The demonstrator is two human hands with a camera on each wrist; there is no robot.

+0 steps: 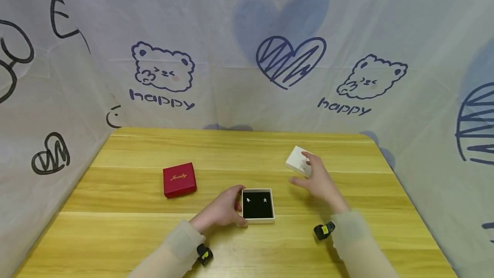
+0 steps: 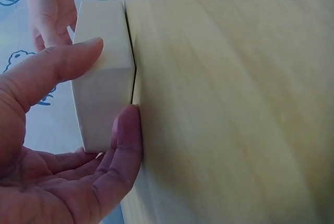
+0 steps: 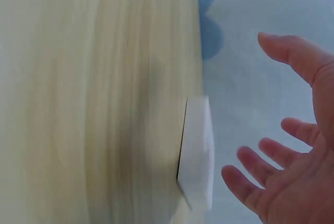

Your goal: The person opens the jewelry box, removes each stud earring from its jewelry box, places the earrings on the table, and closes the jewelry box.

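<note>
**Held on the Left, Spread Wide on the Right**

Straight down to the wooden table [image 1: 135, 235], and right in on the earring box [image 1: 257, 221], sitting near the middle, turned face up. Gripped there by the left hand [image 1: 227, 207], with thumb at the near left corner and fingers round the left side, up to the far corner. Look inside: black lining [image 1: 256, 211], with two tiny silvery earrings [image 1: 248, 200] set apart on it, one left, one right.

Now over to the right hand [image 1: 321, 183]! Fingers wide, thumb well away from them, just beside the white lid [image 1: 295, 158]. See it lying at an angle, beyond and to the right of the earring box, partly covered by fingers from overhead, yet with a visible gap in the right wrist view.

Swing left for the red box [image 1: 179, 180], gold lettering on top, well apart from the right hand. Behind it all, take in the pale cloth [image 1: 216, 12], covered in hearts, bears and "happy" in blue.
</note>
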